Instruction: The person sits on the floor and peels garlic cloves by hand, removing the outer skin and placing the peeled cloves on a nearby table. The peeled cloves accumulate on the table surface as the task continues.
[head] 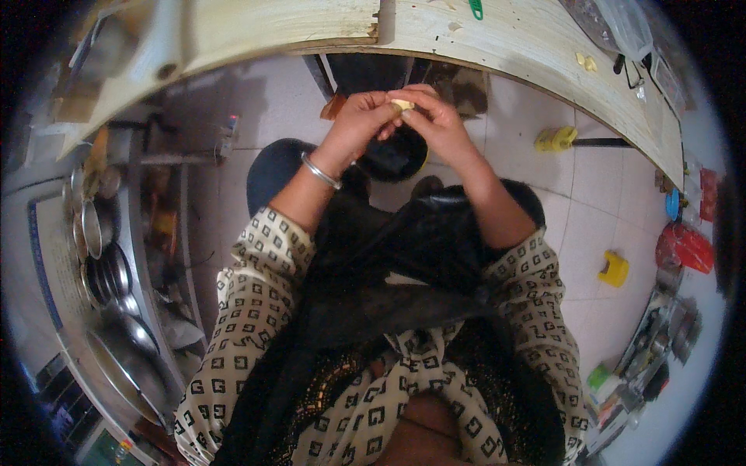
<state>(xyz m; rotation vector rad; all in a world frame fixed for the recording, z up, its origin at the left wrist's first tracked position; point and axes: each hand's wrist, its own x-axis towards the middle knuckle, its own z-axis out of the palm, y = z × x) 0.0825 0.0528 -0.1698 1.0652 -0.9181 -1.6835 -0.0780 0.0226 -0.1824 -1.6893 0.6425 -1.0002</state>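
Note:
My left hand (367, 116), with a silver bangle (320, 172) at the wrist, pinches a small pale-yellow piece (402, 104) that looks like a garlic clove. The fingers and thumb of my right hand (437, 116) close on the same piece from the other side. Both hands are raised just short of the table's near edge. Beneath them on the floor stands a black bin (396, 154), partly hidden by my fingers. Similar pale-yellow pieces (586, 62) lie on the wooden table (524, 41) to the right.
A green plastic handle (477, 9) and a thin flake (454, 27) rest on the table, near a clear plastic bag (623, 29). Metal pans and plates (108, 279) fill a rack on the left. Yellow plastic pieces (613, 269) and a red container (686, 247) are at the right.

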